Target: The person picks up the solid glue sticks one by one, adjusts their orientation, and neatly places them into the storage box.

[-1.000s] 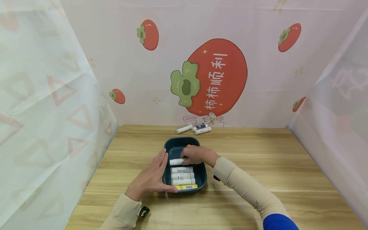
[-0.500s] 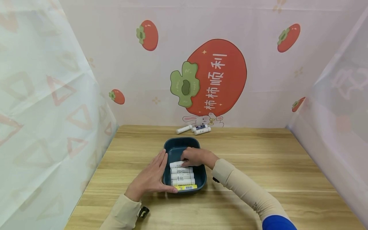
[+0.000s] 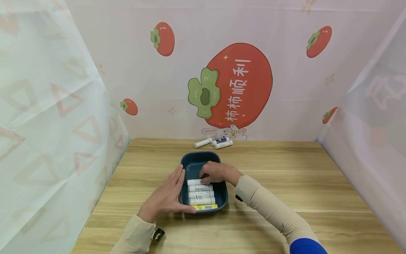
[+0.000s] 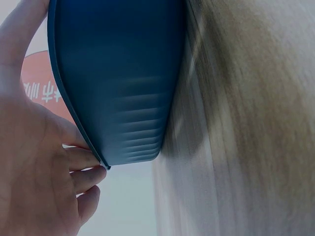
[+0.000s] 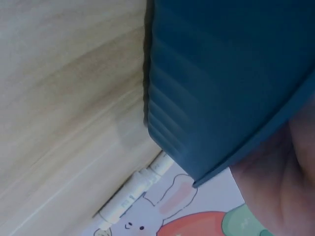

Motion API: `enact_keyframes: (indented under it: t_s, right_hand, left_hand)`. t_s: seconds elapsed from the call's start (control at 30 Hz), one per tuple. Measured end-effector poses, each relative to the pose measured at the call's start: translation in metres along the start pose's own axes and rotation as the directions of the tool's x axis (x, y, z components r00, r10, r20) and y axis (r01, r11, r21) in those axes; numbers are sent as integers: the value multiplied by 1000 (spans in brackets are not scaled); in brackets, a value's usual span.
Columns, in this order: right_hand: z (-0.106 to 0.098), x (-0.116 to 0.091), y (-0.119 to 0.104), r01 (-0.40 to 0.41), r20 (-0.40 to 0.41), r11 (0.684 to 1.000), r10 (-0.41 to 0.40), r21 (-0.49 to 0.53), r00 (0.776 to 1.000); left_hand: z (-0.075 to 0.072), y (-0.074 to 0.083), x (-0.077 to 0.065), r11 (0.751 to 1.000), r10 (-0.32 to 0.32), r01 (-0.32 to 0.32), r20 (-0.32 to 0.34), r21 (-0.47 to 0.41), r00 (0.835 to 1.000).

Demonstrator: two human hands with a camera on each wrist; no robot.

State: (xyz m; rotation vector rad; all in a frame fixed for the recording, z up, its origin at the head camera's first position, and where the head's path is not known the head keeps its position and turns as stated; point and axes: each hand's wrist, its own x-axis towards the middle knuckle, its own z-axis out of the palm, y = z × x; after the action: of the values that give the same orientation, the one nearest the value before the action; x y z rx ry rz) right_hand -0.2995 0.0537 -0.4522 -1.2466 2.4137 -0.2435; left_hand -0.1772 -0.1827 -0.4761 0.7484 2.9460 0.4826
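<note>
A dark blue plastic bin stands in front of me with a row of white capped tubes, like glue sticks, lying crosswise inside. A yellow stick with a barcode is at the near end. My right hand reaches over the right rim, its curled fingers at the right end of the rearmost white glue stick; the fingertips are partly hidden. Along the left rim my left hand lies with straight fingers, its thumb across the near edge. In the left wrist view, its fingers touch the rim at the far corner.
Behind the bin, by the wall, lie a white tube, one with a navy label and another white one. The wood table extends to both sides. A persimmon-printed sheet rises behind it.
The rearmost white glue stick has come toward me with my right hand and now lies against the row. My left hand has stayed on the bin.
</note>
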Motion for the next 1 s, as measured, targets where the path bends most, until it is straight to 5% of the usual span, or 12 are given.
enact_keyframes:
  t_s: [0.4, 1.0]
  right_hand:
    - [-37, -20, 8, 36, -181, 999, -32, 18, 983]
    - [-74, -40, 72, -144, -349, 988, 113, -64, 930]
  left_hand:
    - [0, 0, -1, 1000, -7, 7, -7, -8, 1000]
    - [1, 0, -1, 1000, 4, -4, -29, -2, 1000]
